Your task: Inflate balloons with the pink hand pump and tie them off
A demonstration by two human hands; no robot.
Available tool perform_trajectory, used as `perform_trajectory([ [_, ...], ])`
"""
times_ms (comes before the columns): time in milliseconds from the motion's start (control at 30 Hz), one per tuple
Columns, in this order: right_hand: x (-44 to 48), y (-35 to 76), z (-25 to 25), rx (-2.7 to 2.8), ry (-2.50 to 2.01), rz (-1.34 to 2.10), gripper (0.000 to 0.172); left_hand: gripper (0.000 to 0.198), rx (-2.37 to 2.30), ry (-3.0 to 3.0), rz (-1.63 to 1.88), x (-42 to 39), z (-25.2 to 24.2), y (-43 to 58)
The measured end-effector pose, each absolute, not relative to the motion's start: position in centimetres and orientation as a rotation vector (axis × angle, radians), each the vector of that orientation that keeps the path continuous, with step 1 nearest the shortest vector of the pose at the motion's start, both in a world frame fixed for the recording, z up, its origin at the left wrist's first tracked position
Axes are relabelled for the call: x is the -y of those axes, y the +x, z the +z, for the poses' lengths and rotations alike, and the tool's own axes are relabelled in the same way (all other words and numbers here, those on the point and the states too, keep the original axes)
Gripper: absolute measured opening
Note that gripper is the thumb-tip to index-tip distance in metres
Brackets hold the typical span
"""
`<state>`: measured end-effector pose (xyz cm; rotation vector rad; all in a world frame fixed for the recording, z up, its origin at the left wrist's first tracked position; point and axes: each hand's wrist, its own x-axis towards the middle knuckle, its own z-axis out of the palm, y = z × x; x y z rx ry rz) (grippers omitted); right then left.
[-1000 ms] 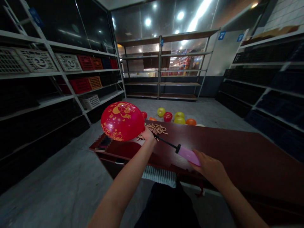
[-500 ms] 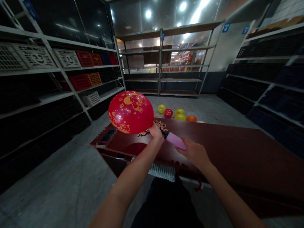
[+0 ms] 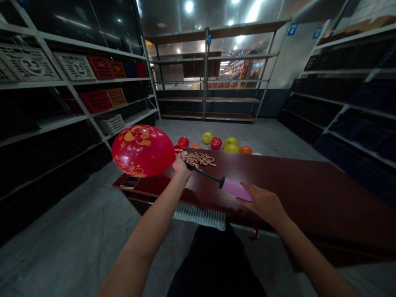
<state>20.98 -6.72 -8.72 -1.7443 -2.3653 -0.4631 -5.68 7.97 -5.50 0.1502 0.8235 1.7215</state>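
Observation:
A large red balloon (image 3: 144, 150) with gold printing swells out on the left, above the table. My left hand (image 3: 182, 166) is closed around its neck, where the black end of a hand balloon pump meets it. The nozzle itself is hidden by my fingers. From there a thin black rod (image 3: 206, 175) runs to the pump's pink barrel (image 3: 235, 189). My right hand (image 3: 266, 202) grips the barrel's near end. Behind my left hand lies a pile of tan uninflated long balloons or cords (image 3: 199, 160) on the dark red table (image 3: 293, 185).
Yellow (image 3: 207, 137), red (image 3: 215, 143) and orange balloons (image 3: 245, 149) lie on the floor beyond the table. A blurred dark object (image 3: 130, 182) rests at the table's left corner. A grey ribbed cushion (image 3: 201, 215) is by the near edge. Shelves with crates (image 3: 76, 66) line the left.
My hands have moved apart, the left going left with the balloon and the right slightly right. The pump's black rod now shows drawn out between them. The view has shifted slightly.

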Motion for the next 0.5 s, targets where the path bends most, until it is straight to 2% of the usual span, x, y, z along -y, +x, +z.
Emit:
perform_trajectory([
  [200, 5.8, 22.0, -8.2, 2.352, -1.740, -0.375, 0.051, 0.032, -0.730, 0.144, 1.845, -7.6, -5.8, -5.8],
  [500, 4.9, 17.4, -6.0, 2.283, -1.795, -0.182, 0.047, 0.036, -0.741, 0.227, 1.844, -5.2, -4.2, -1.1],
])
